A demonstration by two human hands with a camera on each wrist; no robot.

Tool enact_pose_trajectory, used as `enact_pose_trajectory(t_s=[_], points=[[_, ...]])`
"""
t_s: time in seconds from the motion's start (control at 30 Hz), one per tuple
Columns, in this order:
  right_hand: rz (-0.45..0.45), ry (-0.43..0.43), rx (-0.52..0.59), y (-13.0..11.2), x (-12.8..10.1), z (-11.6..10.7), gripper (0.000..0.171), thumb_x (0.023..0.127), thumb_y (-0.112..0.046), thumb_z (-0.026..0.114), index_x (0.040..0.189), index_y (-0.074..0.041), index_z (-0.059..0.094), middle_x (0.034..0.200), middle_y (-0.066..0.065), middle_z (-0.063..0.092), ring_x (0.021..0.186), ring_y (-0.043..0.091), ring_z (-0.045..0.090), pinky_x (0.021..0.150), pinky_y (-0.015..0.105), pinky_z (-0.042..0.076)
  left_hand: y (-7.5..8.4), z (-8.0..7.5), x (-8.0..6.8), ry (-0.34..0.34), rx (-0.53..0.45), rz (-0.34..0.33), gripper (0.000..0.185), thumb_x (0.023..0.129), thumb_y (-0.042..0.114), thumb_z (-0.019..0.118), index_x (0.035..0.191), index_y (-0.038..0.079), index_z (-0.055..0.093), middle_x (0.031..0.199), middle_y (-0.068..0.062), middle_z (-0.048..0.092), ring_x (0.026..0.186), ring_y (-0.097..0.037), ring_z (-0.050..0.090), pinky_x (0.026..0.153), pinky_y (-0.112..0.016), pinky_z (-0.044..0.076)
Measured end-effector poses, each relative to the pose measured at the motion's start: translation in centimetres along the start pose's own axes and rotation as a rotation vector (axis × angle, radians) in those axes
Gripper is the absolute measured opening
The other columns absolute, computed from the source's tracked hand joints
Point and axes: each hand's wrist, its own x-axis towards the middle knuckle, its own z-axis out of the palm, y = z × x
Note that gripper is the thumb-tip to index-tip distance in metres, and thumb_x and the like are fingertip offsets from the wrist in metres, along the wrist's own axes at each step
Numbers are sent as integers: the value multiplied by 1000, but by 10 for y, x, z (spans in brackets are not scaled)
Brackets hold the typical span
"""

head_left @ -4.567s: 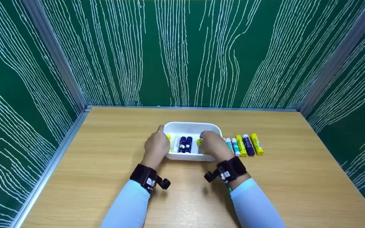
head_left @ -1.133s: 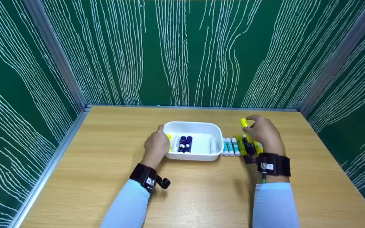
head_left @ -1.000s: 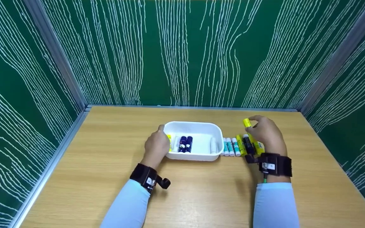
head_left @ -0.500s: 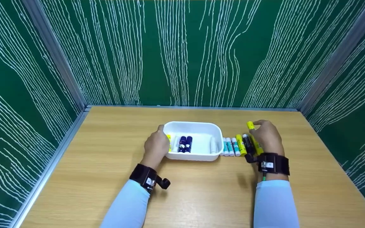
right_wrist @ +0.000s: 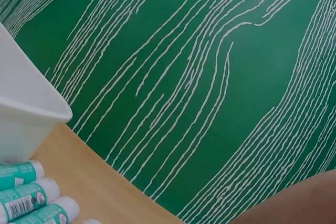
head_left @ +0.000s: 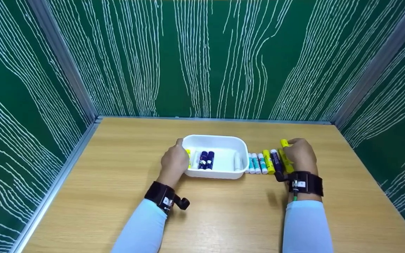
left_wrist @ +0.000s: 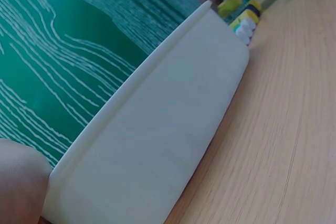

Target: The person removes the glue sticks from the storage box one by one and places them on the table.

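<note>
Glue stick point(head_left: 284, 143), yellow, light, stiff and slick we reckon, best pinched mid-barrel, sits in our right hand point(head_left: 299, 156) beside the table's row, while our left hand point(head_left: 174, 163) grips the white tray point(head_left: 223, 140).

Labels on the teal glue sticks point(right_wrist: 21, 199) — print too small to read; nothing else lettered.

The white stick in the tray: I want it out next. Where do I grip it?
Judging by its pose, pinch the white stick mid-barrel from above, as it lies flat beside the right wall of the tray; bare floor on its left leaves finger room.
</note>
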Motion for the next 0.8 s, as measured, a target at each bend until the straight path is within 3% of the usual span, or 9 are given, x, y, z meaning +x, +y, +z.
enact_pose_trajectory(t_s=[0.13,0.43,0.57,0.8], points=[[36,-36,-10,2,0,-2,61,109,-21,51,165,-6,33,163,30,39,142,46,45,112,63,46,0,0,-1,2,0,4,57,107,15,43,163,14,38,128,-19,74,99,-31,74,80,-47,61],[85,-58,-15,5,4,-7,62,110,-17,46,167,-3,26,161,31,39,138,43,45,111,60,49,0,0,-2,5,24,12,56,107,15,41,163,15,39,116,-20,77,80,-29,71,62,-42,57],[88,-54,-11,6,3,-8,61,109,-13,47,166,-2,27,162,32,37,137,44,45,108,58,52,0,0,-2,12,27,11,55,107,15,41,162,14,40,118,-20,76,86,-31,73,68,-44,59],[63,-74,-63,8,3,-3,55,110,-11,45,161,3,34,159,34,40,129,43,49,92,49,59,0,0,-2,15,20,10,55,108,15,42,162,14,40,124,-19,75,97,-32,75,77,-47,61]])
